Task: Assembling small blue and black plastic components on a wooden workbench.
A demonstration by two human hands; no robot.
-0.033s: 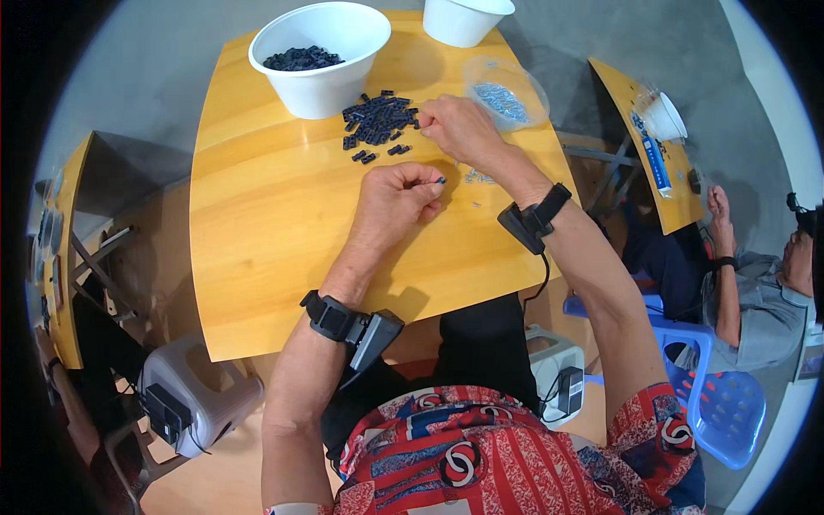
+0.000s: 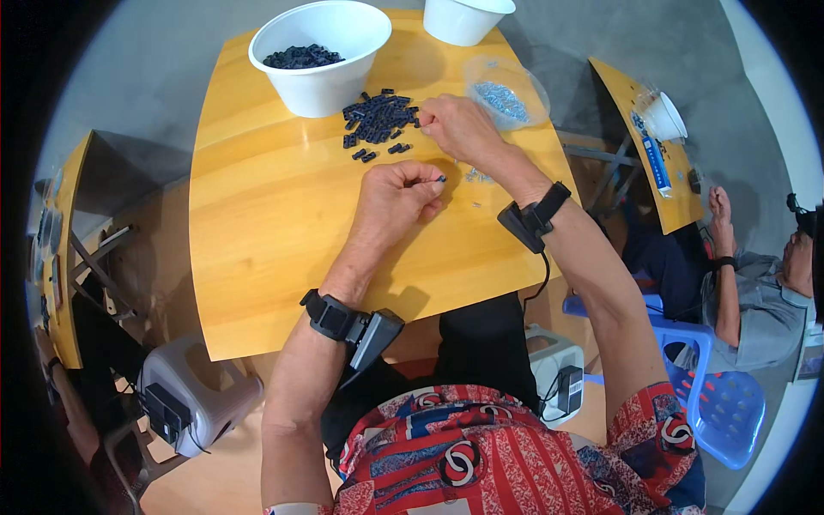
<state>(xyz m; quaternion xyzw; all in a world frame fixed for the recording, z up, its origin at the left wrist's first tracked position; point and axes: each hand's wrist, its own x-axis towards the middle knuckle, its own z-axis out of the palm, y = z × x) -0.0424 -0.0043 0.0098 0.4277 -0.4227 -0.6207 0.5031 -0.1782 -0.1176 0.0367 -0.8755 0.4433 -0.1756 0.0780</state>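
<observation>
My left hand [image 2: 396, 199] is closed in a pinch above the wooden table, with a small dark piece [image 2: 442, 178] poking out at its fingertips. At the right edge of a pile of small dark plastic pieces [image 2: 378, 118] is my right hand [image 2: 459, 127]. Its fingers are bent together by the outermost pieces, and whether they hold one is hidden. A few dark pieces [image 2: 364, 156] lie apart on the near side of the pile. Small silvery metal parts [image 2: 478, 176] are scattered just below my right wrist.
A large white bowl [image 2: 322, 90] holding more dark pieces stands at the far left of the table [image 2: 257, 232]. Beside my right hand sits a clear tray [image 2: 536, 99] of silvery parts [image 2: 500, 101]. Another white bowl [image 2: 463, 24] is behind it. A person [image 2: 760, 296] sits at the right.
</observation>
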